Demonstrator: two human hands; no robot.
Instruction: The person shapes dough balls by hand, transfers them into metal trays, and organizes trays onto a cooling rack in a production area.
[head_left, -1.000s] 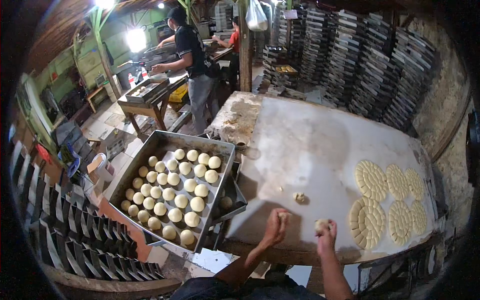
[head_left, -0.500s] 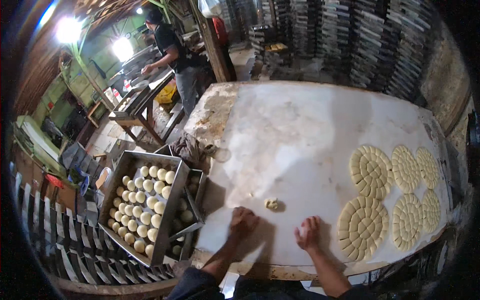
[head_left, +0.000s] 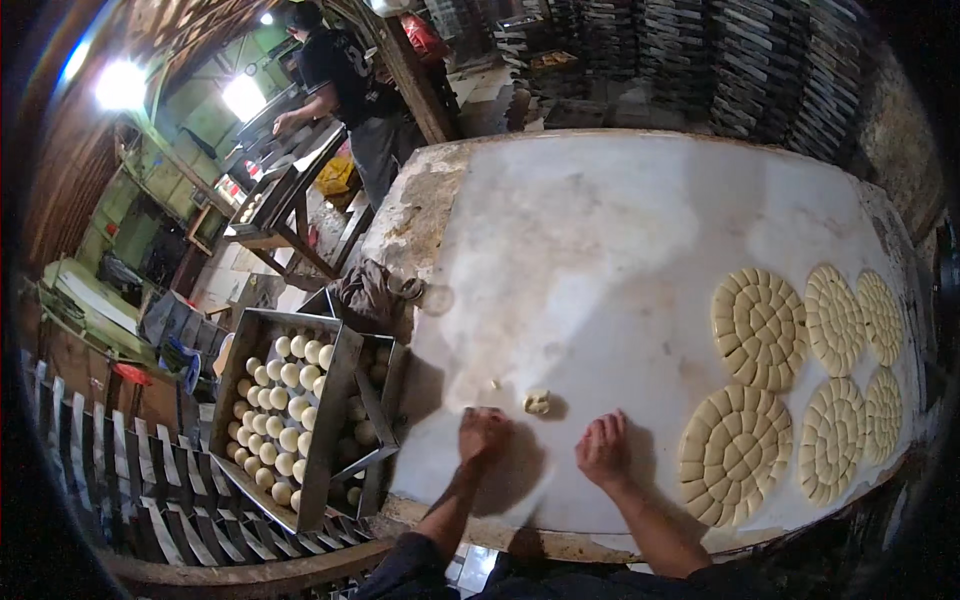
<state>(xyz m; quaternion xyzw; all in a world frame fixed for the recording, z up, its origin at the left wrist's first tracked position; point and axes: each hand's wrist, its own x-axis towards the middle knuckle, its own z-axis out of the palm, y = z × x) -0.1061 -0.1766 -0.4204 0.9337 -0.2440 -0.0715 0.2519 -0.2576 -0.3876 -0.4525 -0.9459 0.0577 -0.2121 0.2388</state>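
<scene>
My left hand [head_left: 485, 434] rests low on the white tabletop, its fingers curled down against the surface. Whatever it may cover is hidden beneath it. My right hand [head_left: 604, 450] is also curled and cupped on the table, a short way to the right, and its palm side cannot be seen. Between the two, slightly farther off, lies a small lumpy piece of pale dough [head_left: 537, 402]. A tiny dough scrap [head_left: 494, 384] sits just beyond my left hand.
Several round slabs of dough cut into segments [head_left: 742, 445] cover the table's right side. At left, a metal tray [head_left: 343, 375] holds rows of dough balls [head_left: 289, 375], above another tray. A grey cloth [head_left: 365, 290] lies behind it. A person [head_left: 345, 80] stands at a far bench.
My view has shifted slightly. My right hand has moved a little left, toward the dough lump, and its fingers now hide its underside. My left hand stays curled in nearly the same place.
</scene>
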